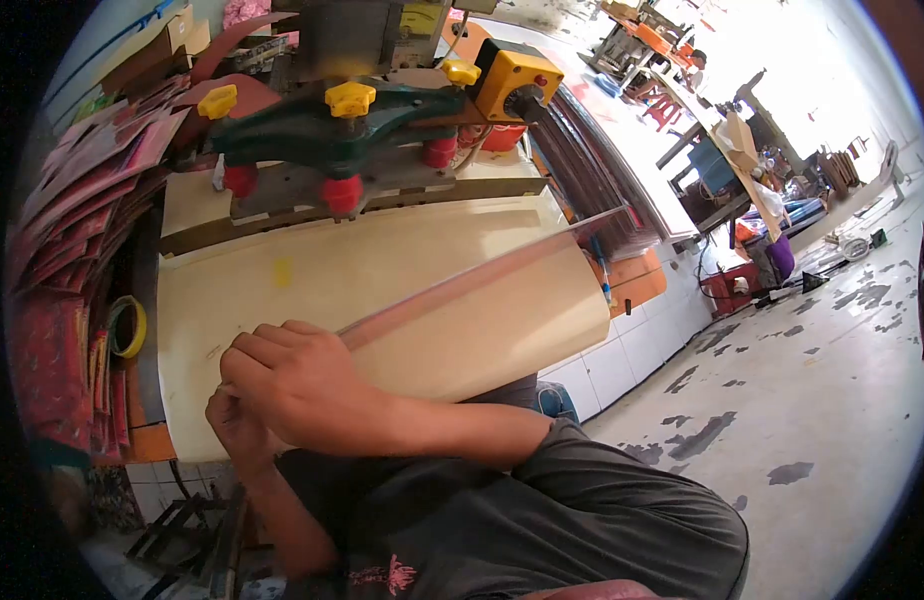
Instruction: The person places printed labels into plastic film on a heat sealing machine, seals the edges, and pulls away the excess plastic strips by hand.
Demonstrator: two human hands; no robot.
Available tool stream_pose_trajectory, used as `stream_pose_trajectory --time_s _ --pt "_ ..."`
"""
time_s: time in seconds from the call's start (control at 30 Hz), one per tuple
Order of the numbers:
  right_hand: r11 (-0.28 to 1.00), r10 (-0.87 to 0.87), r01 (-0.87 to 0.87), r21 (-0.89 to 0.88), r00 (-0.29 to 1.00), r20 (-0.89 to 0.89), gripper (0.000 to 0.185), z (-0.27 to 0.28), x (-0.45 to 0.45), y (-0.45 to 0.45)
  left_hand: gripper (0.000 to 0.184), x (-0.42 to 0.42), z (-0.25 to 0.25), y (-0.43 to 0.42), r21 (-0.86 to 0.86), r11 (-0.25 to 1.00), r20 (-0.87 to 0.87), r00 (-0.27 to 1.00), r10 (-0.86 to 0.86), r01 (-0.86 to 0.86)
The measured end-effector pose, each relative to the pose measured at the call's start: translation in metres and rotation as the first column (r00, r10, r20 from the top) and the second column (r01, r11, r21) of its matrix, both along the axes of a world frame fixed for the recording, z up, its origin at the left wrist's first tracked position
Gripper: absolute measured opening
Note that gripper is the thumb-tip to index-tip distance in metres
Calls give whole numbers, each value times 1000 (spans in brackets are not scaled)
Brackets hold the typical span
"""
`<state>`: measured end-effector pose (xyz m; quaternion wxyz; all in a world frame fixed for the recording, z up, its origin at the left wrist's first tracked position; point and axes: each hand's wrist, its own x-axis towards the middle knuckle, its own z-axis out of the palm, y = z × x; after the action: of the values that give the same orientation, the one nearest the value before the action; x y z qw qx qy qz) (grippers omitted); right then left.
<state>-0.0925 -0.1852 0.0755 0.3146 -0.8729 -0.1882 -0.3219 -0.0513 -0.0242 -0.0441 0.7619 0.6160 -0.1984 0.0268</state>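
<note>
Here, R hand (300,388) grips clear strip (482,268) over cream surf. (217,325); L hand (240,425) curled, contents unclear; rm flr (822,415) patchy.

Tally, as I count it. My hands: two, left (239,428) and right (300,385). Clear strip (482,268): one. Yellow knobs (350,99): three. Red collars (342,195): three. Tape roll (141,325): one. Control box (497,85): one, bearing one red button (542,80) and one black dial (529,105). Co-worker (695,62): one. Red printed sheets (92,190): many; overlap defeats my exact count.
</note>
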Motion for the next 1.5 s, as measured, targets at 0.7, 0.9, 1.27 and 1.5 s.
stream_pose_trajectory --time_s 0.7,0.9,1.27,1.5 --pt "702 191 -114 703 981 -31 7 13 -17 -19 15 -4 17 -7 34 998 49 997 -56 55" --pt "178 361 -230 957 920 154 11 26 -30 -68 15 -7 23 2 109 993 185 981 -59 39" --pt "398 -184 -238 886 925 331 24 38 -87 -213 20 -8 41 46 95 993 315 945 -90 62" --pt "521 -517 -158 839 723 458 26 37 -134 -270 26 3 38 91 19 998 304 951 -55 51"
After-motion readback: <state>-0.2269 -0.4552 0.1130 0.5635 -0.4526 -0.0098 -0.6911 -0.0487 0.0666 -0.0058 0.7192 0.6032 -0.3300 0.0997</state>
